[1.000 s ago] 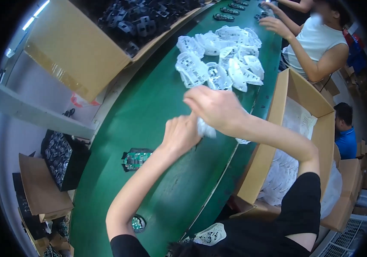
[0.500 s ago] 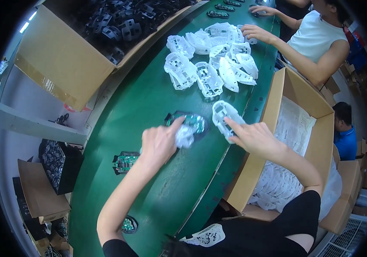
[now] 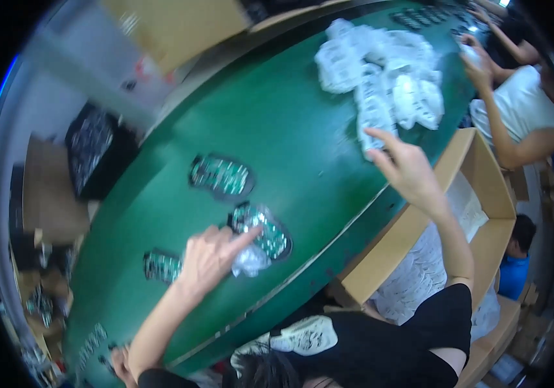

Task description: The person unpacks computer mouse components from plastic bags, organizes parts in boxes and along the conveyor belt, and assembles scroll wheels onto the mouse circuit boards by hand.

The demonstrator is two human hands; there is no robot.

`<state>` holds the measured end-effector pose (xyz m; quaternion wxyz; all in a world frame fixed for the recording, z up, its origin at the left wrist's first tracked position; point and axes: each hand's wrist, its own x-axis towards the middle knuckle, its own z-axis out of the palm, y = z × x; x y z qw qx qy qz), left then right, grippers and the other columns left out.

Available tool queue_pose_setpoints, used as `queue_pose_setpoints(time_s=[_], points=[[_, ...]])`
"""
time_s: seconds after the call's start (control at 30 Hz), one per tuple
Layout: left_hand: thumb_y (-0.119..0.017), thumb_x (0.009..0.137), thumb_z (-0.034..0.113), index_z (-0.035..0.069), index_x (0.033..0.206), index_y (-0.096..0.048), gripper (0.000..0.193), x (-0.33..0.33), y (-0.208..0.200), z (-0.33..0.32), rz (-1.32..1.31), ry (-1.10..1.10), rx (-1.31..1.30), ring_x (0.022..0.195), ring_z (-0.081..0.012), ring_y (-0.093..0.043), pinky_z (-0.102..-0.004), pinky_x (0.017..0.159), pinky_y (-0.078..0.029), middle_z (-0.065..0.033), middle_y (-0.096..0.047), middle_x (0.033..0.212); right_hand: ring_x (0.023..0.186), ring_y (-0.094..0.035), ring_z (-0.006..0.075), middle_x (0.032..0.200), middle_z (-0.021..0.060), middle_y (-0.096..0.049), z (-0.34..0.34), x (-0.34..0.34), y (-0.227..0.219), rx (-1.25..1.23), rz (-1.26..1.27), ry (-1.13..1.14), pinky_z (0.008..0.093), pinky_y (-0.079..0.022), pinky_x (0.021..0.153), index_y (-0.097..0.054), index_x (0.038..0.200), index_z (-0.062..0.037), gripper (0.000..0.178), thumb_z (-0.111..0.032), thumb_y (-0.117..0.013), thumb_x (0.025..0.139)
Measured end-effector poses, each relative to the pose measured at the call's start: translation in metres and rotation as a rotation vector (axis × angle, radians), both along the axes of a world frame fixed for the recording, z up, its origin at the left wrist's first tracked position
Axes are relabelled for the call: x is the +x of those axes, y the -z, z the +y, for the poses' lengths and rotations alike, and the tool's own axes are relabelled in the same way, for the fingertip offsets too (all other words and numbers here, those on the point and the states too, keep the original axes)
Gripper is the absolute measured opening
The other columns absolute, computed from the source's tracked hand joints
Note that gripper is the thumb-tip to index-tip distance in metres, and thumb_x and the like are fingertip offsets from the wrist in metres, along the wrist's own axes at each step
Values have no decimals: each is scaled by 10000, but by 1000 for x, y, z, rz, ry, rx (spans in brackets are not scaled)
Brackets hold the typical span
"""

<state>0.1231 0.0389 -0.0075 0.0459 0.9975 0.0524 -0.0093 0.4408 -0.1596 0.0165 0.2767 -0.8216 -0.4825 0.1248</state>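
right hand (image 3: 407, 169) nearer shells (image 3: 412, 61), green table (image 3: 290, 136), carton (image 3: 383, 262)

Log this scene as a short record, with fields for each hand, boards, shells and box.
Left hand: index finger at a green circuit board, beside crumpled translucent plastic; grip unclear
Right hand: fingers at the near end of a white shell; grip unclear
Boards: another board beyond, a third board leftward
Shells: loose pile, green table
Box: open cardboard box, white pieces inside
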Motion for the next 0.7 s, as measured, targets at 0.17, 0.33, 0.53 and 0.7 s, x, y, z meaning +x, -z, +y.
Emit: queue_pose_setpoints(time_s=[0.17, 0.33, 0.53, 0.7], points=[[-624, 756, 56, 312, 1359, -532, 661, -22, -3, 3, -31, -115, 29, 626, -217, -590, -382, 530, -493, -33, -572, 700, 492, -344, 9, 638, -42, -397, -2, -29, -19, -36, 945, -51, 180, -273, 403, -606, 1146, 1, 364, -309, -436, 1059], [-701, 755, 16, 201, 1388, -522, 683, -50, -21, -5, -322, -529, -770, 715, -159, -640, -331, 665, -524, -36, -641, 782, 479, -374, 32, 726, -42, -457, 3, -78, -4, -13, 1499, 96, 170, -238, 354, -607, 1000, -39, 395, -411, -478, 1027], [-724, 861, 149, 121, 1399, -504, 581, -69, -31, -10, -366, -507, -1162, 630, -62, -470, -236, 568, -422, 37, -505, 720, 617, -555, 190, 776, 43, -559, 51, -152, 9, 19, 360, -321, 320, -446, 526, -640, 950, -38, 232, -268, -612, 963], [-721, 882, 212, 95, 1455, -413, 661, -84, -46, -24, -417, -654, -1789, 583, -49, -416, -211, 459, -356, 32, -461, 727, 797, -641, 351, 901, 131, -629, 95, -147, 46, 177, -379, -271, 461, -518, 687, -634, 936, -61, 162, -219, -652, 907]])
